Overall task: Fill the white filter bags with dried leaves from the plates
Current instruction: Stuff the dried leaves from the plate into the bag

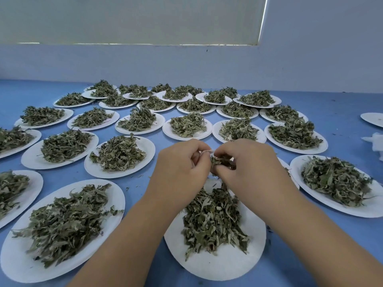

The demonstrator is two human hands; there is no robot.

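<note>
Above the nearest plate (217, 264), the left hand (180, 168) pinches the mostly hidden white filter bag (206, 151) by its rim, probably to keep its mouth open. The right hand (246, 162) grips dried leaves (219, 161) against it, so spills should land on the plate.

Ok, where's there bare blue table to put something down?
Bare table lies at the far right, between the heaped plates and the empty plate; also the far left corner by the wall. The middle is crowded: plates nearly touch, and the back rows overlap.
</note>
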